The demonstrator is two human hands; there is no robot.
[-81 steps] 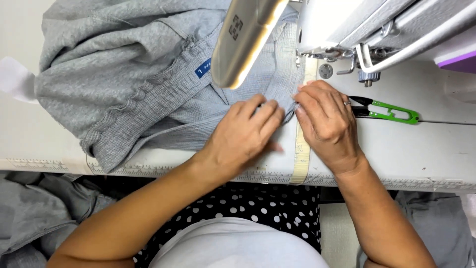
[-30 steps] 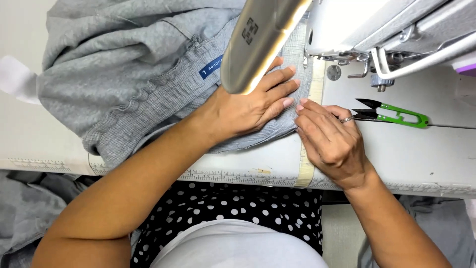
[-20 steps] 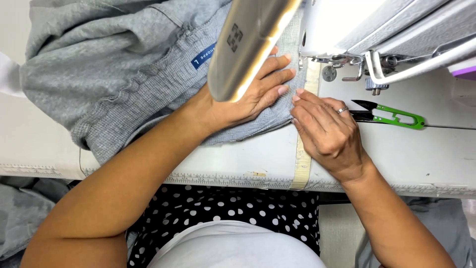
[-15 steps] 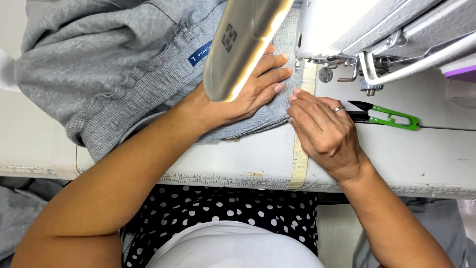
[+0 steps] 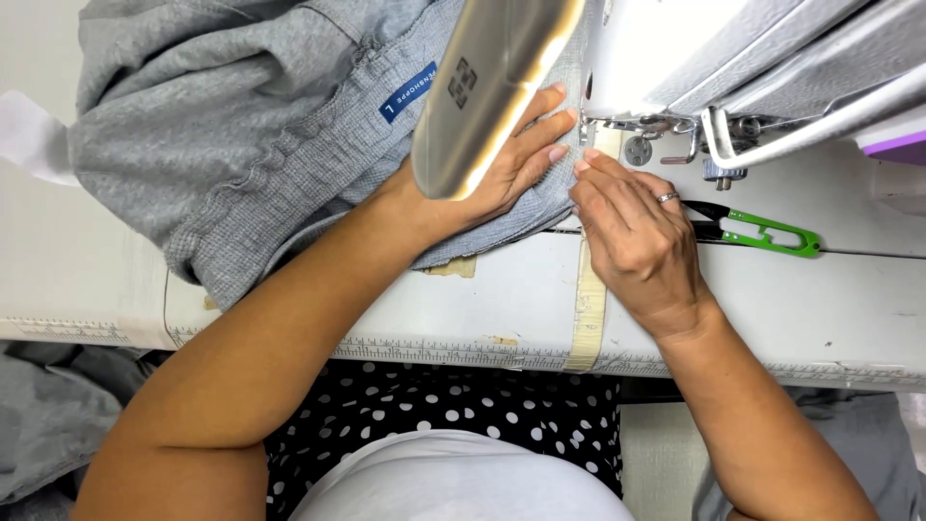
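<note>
The grey garment [image 5: 289, 125] is pressed flat by the left hand [image 5: 502, 164], fingers spread. Its edge is pinched by the right hand [image 5: 637, 241] beside the sewing machine [image 5: 675, 58].

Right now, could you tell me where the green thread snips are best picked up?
Take the green thread snips by the looped green handle, coming from the right. The handle lies flat and bare on the table; the dark blade end points left and sits tucked against the right hand.
</note>
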